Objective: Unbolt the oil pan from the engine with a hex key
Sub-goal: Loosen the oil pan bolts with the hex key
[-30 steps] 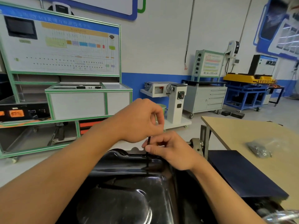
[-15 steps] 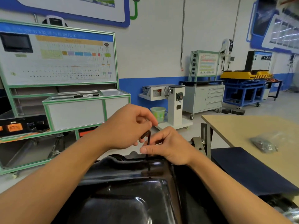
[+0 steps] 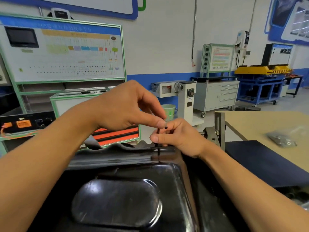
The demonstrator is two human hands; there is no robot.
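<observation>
Beyond the work, the room has white walls with a blue band low down. A green-framed panel [image 3: 66,52] stands at left. Farther right are a grey cabinet [image 3: 217,96] on castors and a yellow machine [image 3: 262,69] on a blue frame. A tan bench [image 3: 260,121] at right carries a dark mat [image 3: 260,161] and a clear bag [image 3: 282,139] of small metal parts, well apart from the hands.

Nearest the camera lies the glossy black pan [image 3: 133,190], its oval raised patch facing up. The key [image 3: 158,132] stands upright at the pan's far flange with its lower end on the rim. The bolt under it is too small to make out. The left hand [image 3: 123,108] pinches the key's short bent top between thumb and forefinger. The right hand [image 3: 182,139] pinches the shaft lower down, just above the flange, with its other fingers [image 3: 172,127] curled behind the key. A short length of shaft shows between the two grips.

A grey metal bracket [image 3: 212,134] stands at the bench's corner, just beside the right wrist. A green bucket [image 3: 169,111] sits on the floor behind the hands. Both forearms reach in over the pan and hide its side edges.
</observation>
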